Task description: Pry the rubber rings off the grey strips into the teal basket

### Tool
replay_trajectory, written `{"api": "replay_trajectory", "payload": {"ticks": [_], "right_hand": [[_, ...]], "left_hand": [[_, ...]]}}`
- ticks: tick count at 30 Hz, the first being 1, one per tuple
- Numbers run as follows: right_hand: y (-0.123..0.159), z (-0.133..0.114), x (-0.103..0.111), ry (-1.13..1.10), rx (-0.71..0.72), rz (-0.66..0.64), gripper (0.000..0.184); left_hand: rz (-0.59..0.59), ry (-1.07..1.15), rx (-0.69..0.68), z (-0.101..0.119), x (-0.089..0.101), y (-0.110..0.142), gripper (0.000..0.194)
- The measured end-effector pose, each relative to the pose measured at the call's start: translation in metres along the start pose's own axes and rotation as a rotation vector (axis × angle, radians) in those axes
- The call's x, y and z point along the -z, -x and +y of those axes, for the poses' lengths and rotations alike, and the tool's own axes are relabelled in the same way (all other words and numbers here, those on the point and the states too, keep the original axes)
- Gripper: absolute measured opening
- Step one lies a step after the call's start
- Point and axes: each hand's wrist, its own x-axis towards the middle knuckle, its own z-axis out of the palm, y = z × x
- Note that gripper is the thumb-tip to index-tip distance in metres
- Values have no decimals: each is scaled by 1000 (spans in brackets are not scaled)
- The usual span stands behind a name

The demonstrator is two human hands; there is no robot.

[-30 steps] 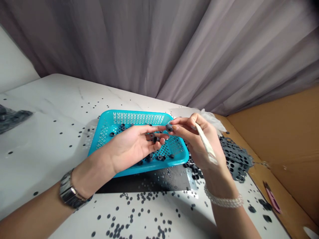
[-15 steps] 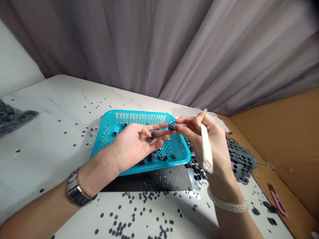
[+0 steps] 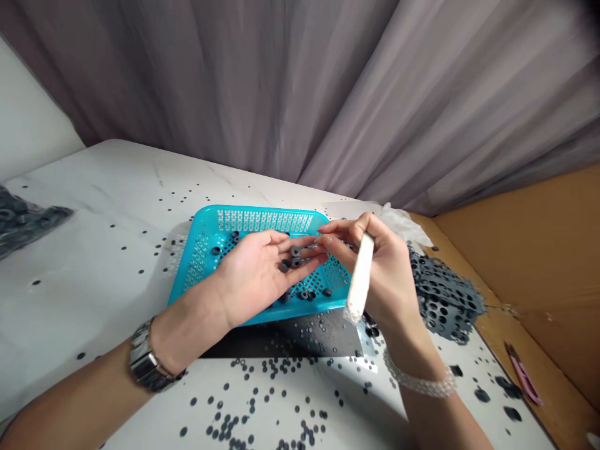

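Observation:
My left hand [image 3: 262, 272] is palm up over a blue plastic basket [image 3: 206, 215], its fingers loosely stretched. Small dark rubber rings [image 3: 295, 252] lie on those fingers. In my right hand [image 3: 382, 269] is a white-wrapped stick [image 3: 360, 278], held between thumb and palm with its blunt end pointing down toward me. The right thumb and index fingertips meet close to the left fingertips; whether a ring is pinched there I cannot tell. More dark rings [image 3: 304, 294] lie inside the basket, partly hidden by my left hand.
Under the basket's near side is a black sheet [image 3: 323, 337]. Small black discs [image 3: 229, 425] are scattered over the white table. Perforated dark rubber sheets [image 3: 445, 300] are piled at right, beside a pink-handled cutter [image 3: 524, 375]. A clear bag of dark parts [image 3: 28, 219] lies at far left.
The ring at my left fingertips no longer shows there; several rings now lie together further down the fingers. My right hand has shifted left, and the stick's lower end has swung left.

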Motion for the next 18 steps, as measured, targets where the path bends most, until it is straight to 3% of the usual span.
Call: {"api": "replay_trajectory", "payload": {"ticks": [6,10,14,18], "right_hand": [[-14,15,21,280,52,-132,33],[-24,35,36,608,15,-398,24],[-24,56,37,773,-2,-719,11],[-17,74,26,810,-26,-812,20]], "left_hand": [[50,-6,9,1,1,-3,40],[153,-3,-101,7,2,-5,36],[230,40,-226,18,1,-4,38],[252,79,-284,24,-1,0,49]]}}
